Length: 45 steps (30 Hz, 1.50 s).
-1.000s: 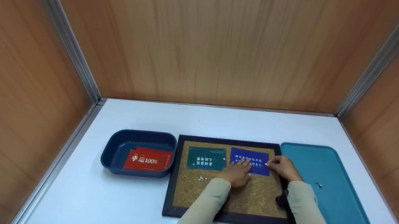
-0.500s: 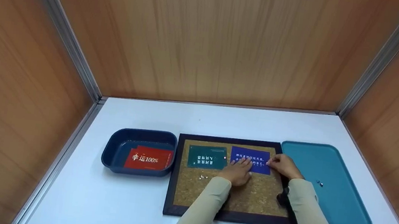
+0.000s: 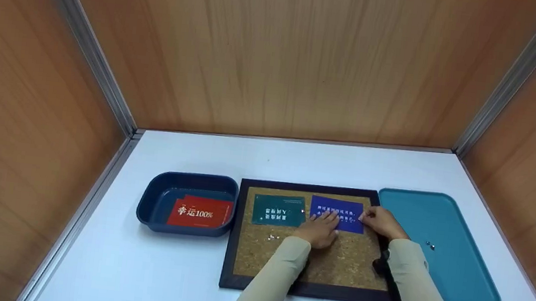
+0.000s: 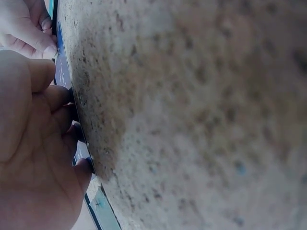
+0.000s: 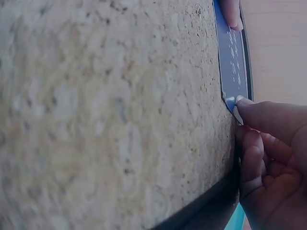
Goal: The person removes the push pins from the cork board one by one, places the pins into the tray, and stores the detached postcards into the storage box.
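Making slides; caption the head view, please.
On a corkboard, left hand upon blue card, right hand at its edge.

Corkboard (image 3: 338, 262) lies between basin (image 3: 183, 230), left, and tray (image 3: 454, 265), right.

Right of the frame's centre, your left hand (image 3: 318, 231) rests on a rectangular blue card with white writing (image 3: 346, 211), and your right hand (image 3: 385, 223) pinches at its right edge. The card lies on a dark-framed brown cork board (image 3: 348, 263), beside a rectangular green card (image 3: 279, 210).

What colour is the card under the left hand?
The card is blue, clearest in the head view.
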### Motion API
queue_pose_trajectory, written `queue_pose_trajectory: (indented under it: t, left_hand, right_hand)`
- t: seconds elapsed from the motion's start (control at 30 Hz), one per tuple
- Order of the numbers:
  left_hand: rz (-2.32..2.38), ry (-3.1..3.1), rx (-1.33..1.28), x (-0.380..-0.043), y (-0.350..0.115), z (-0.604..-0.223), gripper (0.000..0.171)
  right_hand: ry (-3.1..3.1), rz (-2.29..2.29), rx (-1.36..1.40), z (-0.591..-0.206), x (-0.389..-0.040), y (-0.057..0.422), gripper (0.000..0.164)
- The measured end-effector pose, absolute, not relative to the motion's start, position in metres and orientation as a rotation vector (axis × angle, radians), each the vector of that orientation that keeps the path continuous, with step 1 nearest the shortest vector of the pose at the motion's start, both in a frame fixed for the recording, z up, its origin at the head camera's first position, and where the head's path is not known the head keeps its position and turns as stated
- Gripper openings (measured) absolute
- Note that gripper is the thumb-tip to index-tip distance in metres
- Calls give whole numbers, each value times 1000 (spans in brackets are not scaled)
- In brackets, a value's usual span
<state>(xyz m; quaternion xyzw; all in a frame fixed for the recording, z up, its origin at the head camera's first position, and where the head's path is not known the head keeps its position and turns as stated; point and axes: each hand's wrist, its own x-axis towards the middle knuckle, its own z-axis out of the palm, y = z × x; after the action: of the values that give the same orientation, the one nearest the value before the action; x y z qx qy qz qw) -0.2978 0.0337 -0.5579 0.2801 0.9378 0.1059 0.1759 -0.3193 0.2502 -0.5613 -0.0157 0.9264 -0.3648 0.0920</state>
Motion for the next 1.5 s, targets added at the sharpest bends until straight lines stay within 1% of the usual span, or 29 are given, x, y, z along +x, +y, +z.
queue_pose_trajectory:
  t: [0.7,1.07,1.5]
  left_hand:
    - [327,2635,794,-294,33,-559,51]
    - [346,2631,798,-296,31,-553,51]
    - [358,2619,780,-296,28,-557,51]
  right_hand:
    - [2702,-1114,-7,-565,-315,254,18]
    - [2640,-1201,-38,-565,-315,256,21]
    - [2629,-1260,-1,-568,-313,253,23]
